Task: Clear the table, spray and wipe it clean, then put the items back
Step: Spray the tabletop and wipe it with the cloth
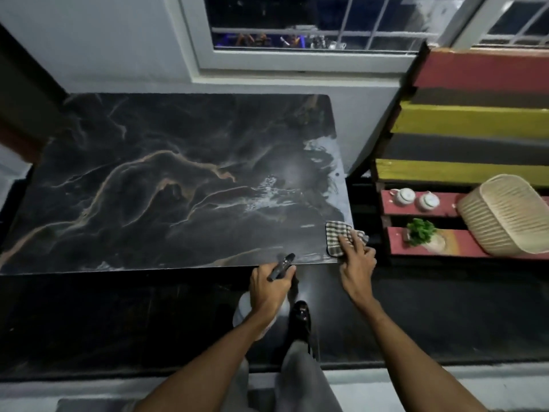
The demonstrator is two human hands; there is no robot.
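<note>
A dark marble-patterned table [166, 185] fills the middle of the head view, with wet spray streaks [270, 191] on its right half. My right hand [356, 260] presses straight fingers on a checked cloth [337, 236] at the table's near right corner. My left hand [269, 285] grips a spray bottle, whose dark nozzle [282, 264] points over the table's front edge; the bottle's pale body [242, 310] shows below my wrist.
A slatted bench in red, yellow and grey [463, 120] stands to the right. On it are two white teapots [416, 199], a small green plant [420, 231] and a woven basket [508, 215]. A window and wall lie behind the table. My shoe [300, 318] is on the dark floor.
</note>
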